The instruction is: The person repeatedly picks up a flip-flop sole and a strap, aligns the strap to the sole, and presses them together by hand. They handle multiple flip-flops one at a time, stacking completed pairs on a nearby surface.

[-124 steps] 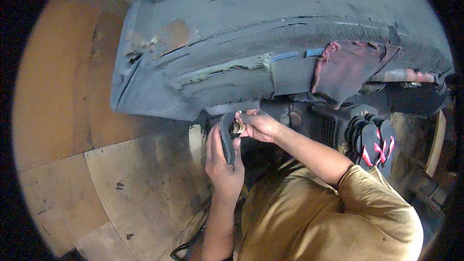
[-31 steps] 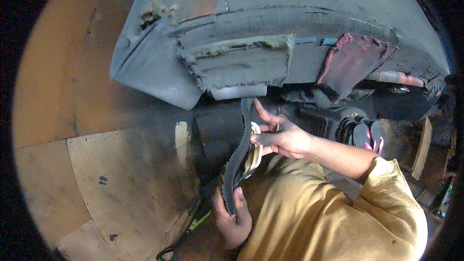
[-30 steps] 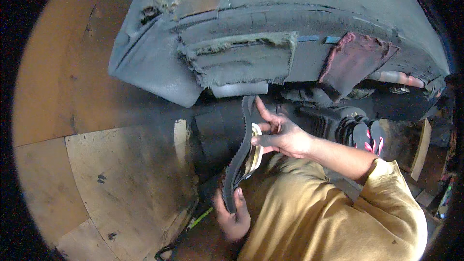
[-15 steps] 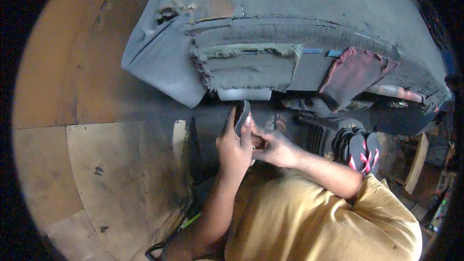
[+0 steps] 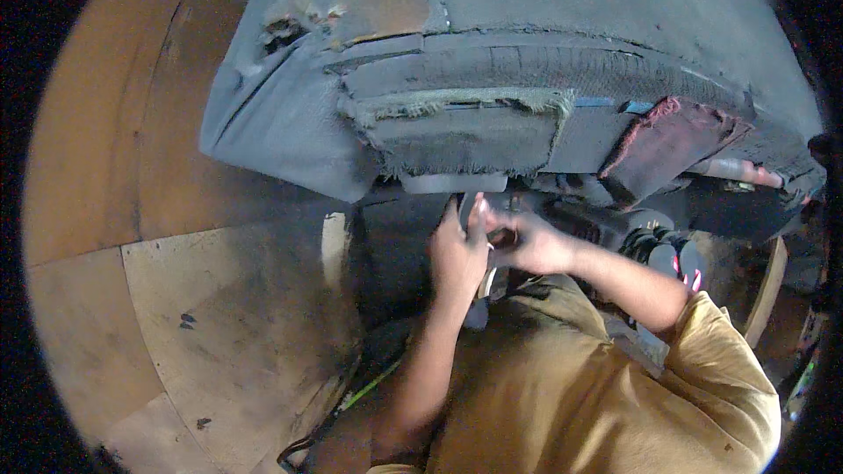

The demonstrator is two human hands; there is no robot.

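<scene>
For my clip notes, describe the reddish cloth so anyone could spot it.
A large dusty grey surface spans the top. The reddish cloth hangs at its front, right of centre. Its slanted shape and red edge distinguish it from the wider grey-green cloth at left.

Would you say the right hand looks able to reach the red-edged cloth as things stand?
Probably yes: the red-edged cloth hangs exposed, above and right of the right hand, nothing visible covering it; that hand, though, seems busy at the dark sandal.

Boards (image 5: 219, 316) left of hands (image 5: 458, 253) (image 5: 537, 246); flip-flops (image 5: 661, 257) right
</scene>
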